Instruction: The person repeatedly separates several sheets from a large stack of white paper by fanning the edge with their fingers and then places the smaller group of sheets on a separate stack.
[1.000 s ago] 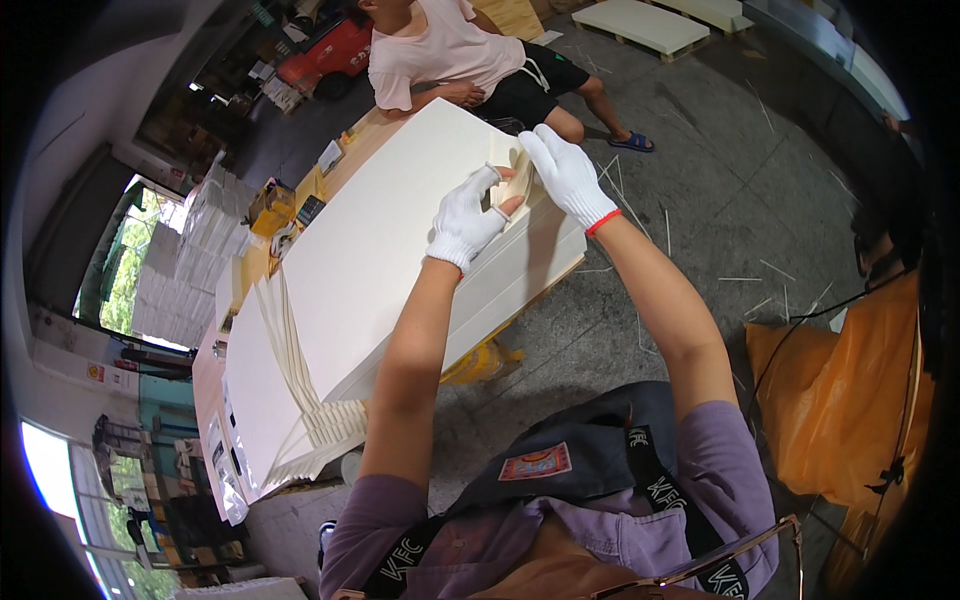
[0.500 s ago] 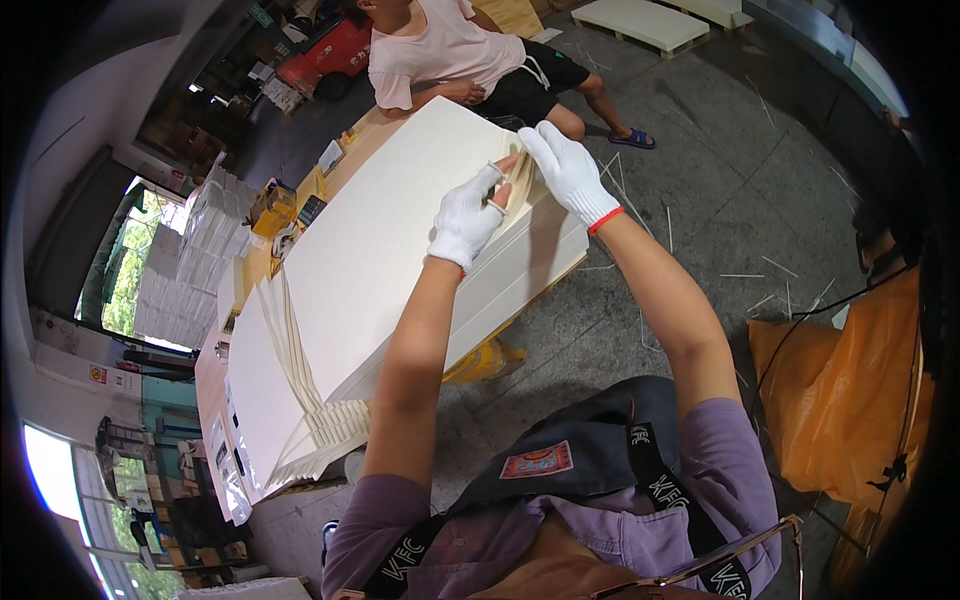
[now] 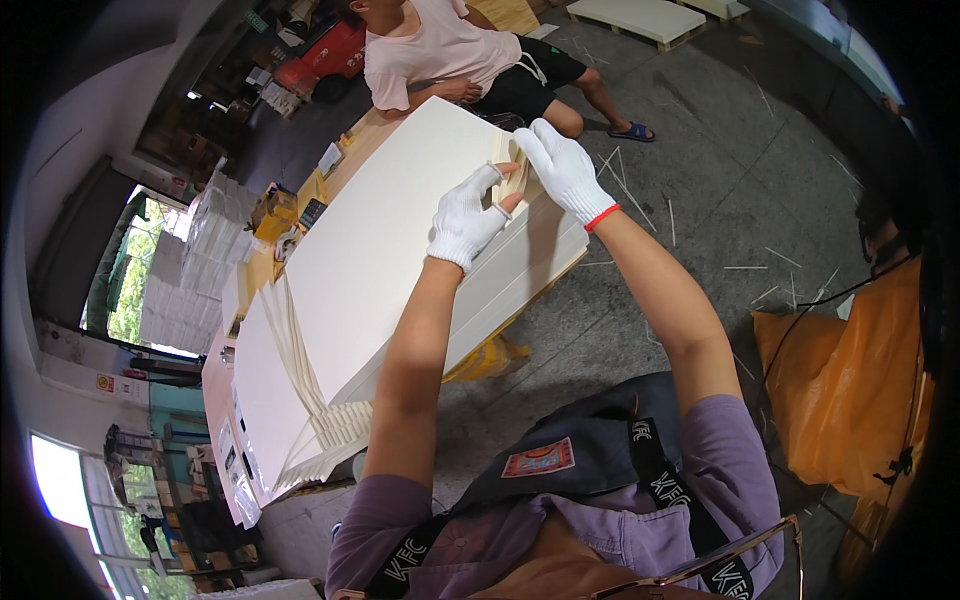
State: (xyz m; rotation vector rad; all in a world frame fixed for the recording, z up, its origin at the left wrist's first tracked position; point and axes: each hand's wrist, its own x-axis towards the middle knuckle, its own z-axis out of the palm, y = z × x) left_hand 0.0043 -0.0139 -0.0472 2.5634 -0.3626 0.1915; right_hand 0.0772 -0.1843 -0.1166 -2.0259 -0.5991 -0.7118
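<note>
Near corner of the stack. Your left hand (image 3: 467, 222) is partly open: glove palm down by the top sheet, bare thumb and forefinger parted, tips at the lifted sheet edges (image 3: 516, 182); no closed pinch shows. Your right hand (image 3: 567, 175), fully gloved, has its fingers long and together, curved over the outer side of those same edges; its grip, if any, is hidden, so cannot tell.

The stack of white sheets (image 3: 380, 230) lies on the bench (image 3: 377, 132), its lifted corner between your two hands. At the other end, cream layered edges (image 3: 340, 425) spread in a fan; whether these are staggered sheets or loose strips, cannot tell.

Risks, as judged from here. Bend the corner too sharply and the sheets may crease. Press unevenly between the hands and upper sheets could slide out of line with those below. Smooth glove fabric might let edges slip; your bare fingertips risk a paper cut if an edge runs across them. The co-worker (image 3: 450, 62) leans by the far end, so a nudge there might shift the pile. Pale strips (image 3: 672, 222) litter the floor (image 3: 690, 150): poor footing if you step sideways.
</note>
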